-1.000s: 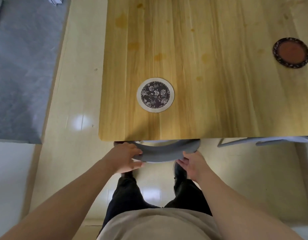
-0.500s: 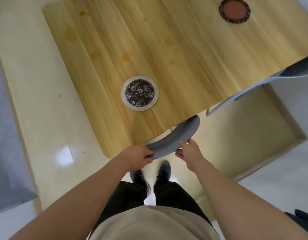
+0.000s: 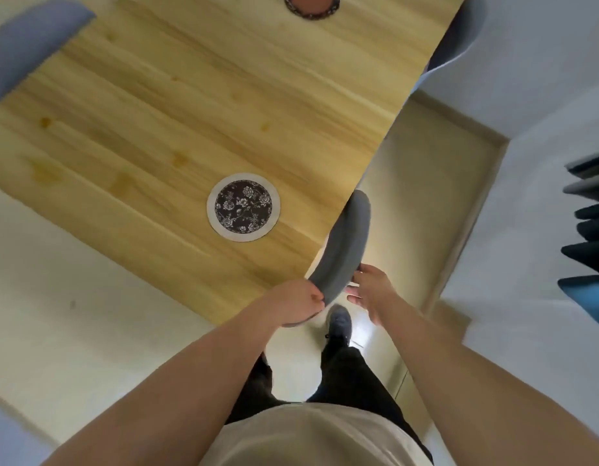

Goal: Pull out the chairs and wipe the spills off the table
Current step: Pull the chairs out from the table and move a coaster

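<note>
My left hand (image 3: 296,302) grips the chair back (image 3: 347,248) at the table (image 3: 157,105) edge. My right hand (image 3: 372,292) touches it, fingers loosely spread.

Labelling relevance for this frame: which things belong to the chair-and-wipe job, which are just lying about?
Job:
grey curved chair back, gripped by left hand, right hand beside it
pale wooden table
amber spill spots

Lying about:
dark floral round coaster
red-brown round coaster

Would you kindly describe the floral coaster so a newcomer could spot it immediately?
Start at the wooden table and follow its edge to the grey chair back. The floral coaster lies flat just inboard of it. Unlike the reddish coaster at the far edge, it has a dark flowered centre inside a pale ring.
</note>
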Demonstrator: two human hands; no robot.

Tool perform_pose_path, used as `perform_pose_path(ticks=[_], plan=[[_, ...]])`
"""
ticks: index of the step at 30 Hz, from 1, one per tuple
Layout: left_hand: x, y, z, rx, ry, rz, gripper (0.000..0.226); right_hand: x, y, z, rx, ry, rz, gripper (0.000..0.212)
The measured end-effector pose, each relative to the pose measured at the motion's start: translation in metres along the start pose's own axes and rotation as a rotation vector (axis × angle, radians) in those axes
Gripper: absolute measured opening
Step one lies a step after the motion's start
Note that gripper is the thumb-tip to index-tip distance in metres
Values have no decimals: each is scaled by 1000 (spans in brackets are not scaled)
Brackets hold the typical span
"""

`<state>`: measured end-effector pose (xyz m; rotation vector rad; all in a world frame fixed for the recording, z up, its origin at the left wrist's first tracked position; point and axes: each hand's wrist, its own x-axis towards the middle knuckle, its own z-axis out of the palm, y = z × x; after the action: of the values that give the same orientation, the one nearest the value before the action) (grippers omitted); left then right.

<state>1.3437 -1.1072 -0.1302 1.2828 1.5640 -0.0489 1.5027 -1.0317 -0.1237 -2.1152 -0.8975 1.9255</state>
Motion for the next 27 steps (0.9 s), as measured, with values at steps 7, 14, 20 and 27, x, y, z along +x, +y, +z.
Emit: perform_pose_path(ticks=[7, 14, 20, 27], plan=[[-15, -1, -40, 184, 47, 14, 28, -43, 35, 19, -18, 138, -16, 47], [-49, -22, -77, 619, 78, 146, 48, -74, 31, 59, -334, 360, -215, 54], [-46, -58, -120, 808, 98, 287, 44, -92, 19, 128, -435, 484, -307, 55], [-57, -132, -190, 881, 99, 323, 50, -111, 20, 227, -419, 485, -266, 56]])
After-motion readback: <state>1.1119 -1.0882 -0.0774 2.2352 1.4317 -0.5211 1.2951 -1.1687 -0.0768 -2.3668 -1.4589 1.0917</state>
